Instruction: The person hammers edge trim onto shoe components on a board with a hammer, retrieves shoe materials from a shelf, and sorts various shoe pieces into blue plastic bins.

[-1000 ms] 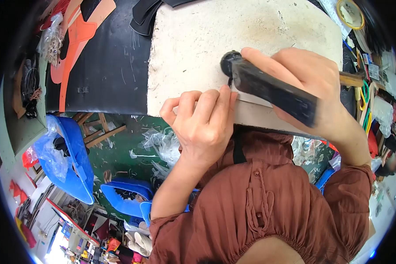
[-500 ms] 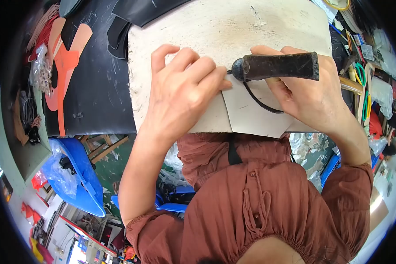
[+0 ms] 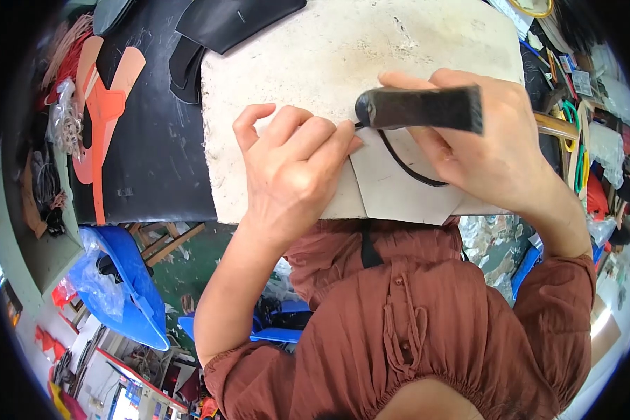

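The black hammer (image 3: 427, 108) has slid a touch leftward since half a second ago, and the left hand (image 3: 287, 164) has dropped lower in the frame. So here we are, just right of centre: the left hand pinches the end of a thin black cord (image 3: 411, 175) between thumb and forefinger, the other fingers bent and loosely raised, seemingly to keep that end from wandering. The right hand (image 3: 493, 140) is wrapped round the hammer, one finger stretched alongside, a grip that looks chosen for close control; its rounded end sits right beside those left fingertips.

Look at that cord, smooth, bowing down and right over a pale, crisp-cornered sheet (image 3: 399, 199). Beneath, a chalky, scuffed slab (image 3: 294, 63) with a ragged left edge, likely there as firm backing on the smooth black bench (image 3: 154, 175). Upper left, flat orange strips (image 3: 106, 101) spread in a fork; top centre, supple-looking black pieces (image 3: 241, 21) overlap.
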`<action>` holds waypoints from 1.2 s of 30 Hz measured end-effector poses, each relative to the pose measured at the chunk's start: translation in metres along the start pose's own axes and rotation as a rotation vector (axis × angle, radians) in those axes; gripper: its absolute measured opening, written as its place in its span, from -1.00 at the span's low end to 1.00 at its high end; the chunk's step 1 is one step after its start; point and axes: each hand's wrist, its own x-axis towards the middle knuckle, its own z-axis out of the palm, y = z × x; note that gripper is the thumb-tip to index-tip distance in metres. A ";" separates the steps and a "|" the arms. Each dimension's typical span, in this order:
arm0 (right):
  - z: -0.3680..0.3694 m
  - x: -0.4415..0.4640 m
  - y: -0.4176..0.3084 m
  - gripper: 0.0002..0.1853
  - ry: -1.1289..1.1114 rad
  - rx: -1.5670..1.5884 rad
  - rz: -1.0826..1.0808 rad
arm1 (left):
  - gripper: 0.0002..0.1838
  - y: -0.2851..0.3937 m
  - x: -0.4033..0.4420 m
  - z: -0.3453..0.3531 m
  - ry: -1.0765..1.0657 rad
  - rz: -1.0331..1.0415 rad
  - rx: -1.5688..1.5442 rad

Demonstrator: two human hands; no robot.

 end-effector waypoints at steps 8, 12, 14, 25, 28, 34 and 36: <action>0.008 -0.001 -0.001 -0.52 0.000 0.005 -0.048 | -0.82 0.005 -0.003 -0.004 0.011 -0.039 0.048; 0.000 0.004 -0.003 -0.54 -0.025 0.000 -0.037 | -0.82 0.004 -0.006 0.000 0.031 -0.063 -0.021; 0.002 0.004 -0.005 -0.54 -0.010 0.046 -0.015 | -0.82 0.004 -0.005 -0.002 0.022 -0.018 0.030; 0.000 0.006 -0.009 -0.49 0.017 -0.005 -0.046 | -0.80 0.016 -0.011 0.001 0.046 -0.107 0.060; 0.007 0.003 -0.007 -0.50 -0.013 -0.042 -0.080 | -0.80 0.014 -0.010 -0.001 0.058 -0.072 0.110; 0.013 -0.001 -0.002 -0.50 0.053 -0.016 -0.070 | -0.81 0.024 -0.014 0.002 0.063 -0.132 0.092; 0.008 0.002 -0.003 -0.50 0.071 -0.021 -0.067 | -0.80 0.024 -0.015 0.004 0.084 -0.166 0.062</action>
